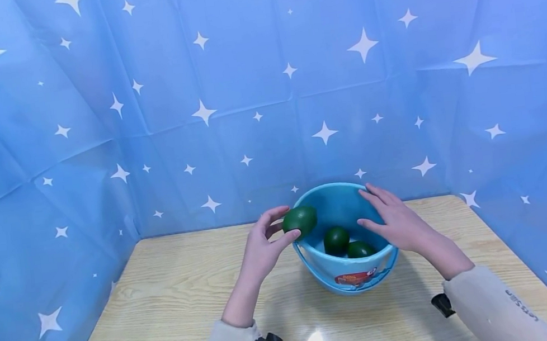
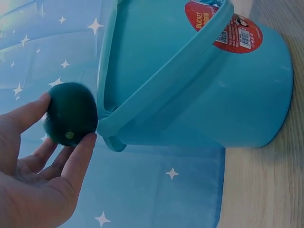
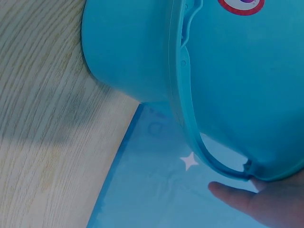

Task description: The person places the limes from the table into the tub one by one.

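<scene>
My left hand (image 1: 266, 242) pinches a dark green avocado (image 1: 301, 221) between thumb and fingers, right at the left rim of a blue plastic bucket (image 2: 237, 104). In the left wrist view this avocado shows a small pale stem spot and overlaps the rim by the handle's hinge. Two more avocados, a round-looking one (image 1: 336, 240) and another (image 1: 360, 249), lie inside the bucket. My right hand (image 1: 398, 224) is at the opposite rim, fingers spread and fairly straight. Only part of it shows in the right wrist view, by the other hinge.
The bucket stands upright on a light wood table (image 1: 176, 294), its handle (image 2: 166, 71) hanging down in front. A red label (image 1: 355, 277) is on its near wall. Behind and at both sides hangs a blue curtain (image 1: 243, 84) with white stars.
</scene>
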Demonstrator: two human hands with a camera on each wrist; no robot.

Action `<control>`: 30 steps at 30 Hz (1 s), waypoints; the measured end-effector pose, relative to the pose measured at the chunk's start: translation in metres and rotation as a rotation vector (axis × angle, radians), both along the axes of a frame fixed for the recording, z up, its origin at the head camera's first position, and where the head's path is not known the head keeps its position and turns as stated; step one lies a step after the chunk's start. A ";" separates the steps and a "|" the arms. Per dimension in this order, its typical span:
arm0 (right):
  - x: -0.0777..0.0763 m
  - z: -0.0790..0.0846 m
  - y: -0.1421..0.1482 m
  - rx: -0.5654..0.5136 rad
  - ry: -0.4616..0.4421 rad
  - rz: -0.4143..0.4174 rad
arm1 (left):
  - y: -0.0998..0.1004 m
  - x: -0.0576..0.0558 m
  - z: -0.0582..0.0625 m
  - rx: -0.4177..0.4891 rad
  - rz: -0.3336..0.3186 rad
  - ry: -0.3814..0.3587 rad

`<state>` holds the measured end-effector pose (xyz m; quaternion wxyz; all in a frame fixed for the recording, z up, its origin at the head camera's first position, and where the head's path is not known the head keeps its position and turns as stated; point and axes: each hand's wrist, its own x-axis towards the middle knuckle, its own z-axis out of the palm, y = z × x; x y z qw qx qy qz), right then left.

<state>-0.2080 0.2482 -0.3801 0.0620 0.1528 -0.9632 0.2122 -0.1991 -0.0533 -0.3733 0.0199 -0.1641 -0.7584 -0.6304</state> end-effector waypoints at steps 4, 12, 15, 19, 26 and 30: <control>0.000 0.000 0.000 0.006 0.001 0.005 | 0.000 0.000 -0.001 0.015 -0.010 0.000; 0.003 -0.002 0.002 0.004 0.009 0.014 | -0.008 -0.002 -0.004 0.000 0.012 0.006; 0.004 -0.004 0.003 -0.007 0.020 0.018 | -0.014 -0.006 -0.007 -0.009 0.029 0.018; 0.004 -0.005 0.004 -0.009 0.024 0.022 | -0.022 -0.012 -0.012 -0.042 0.064 0.026; 0.002 -0.002 0.006 -0.006 -0.017 0.019 | -0.035 -0.023 -0.016 -0.192 0.120 0.053; 0.002 0.001 0.010 -0.021 -0.061 0.017 | -0.042 -0.027 -0.018 -0.352 0.152 0.070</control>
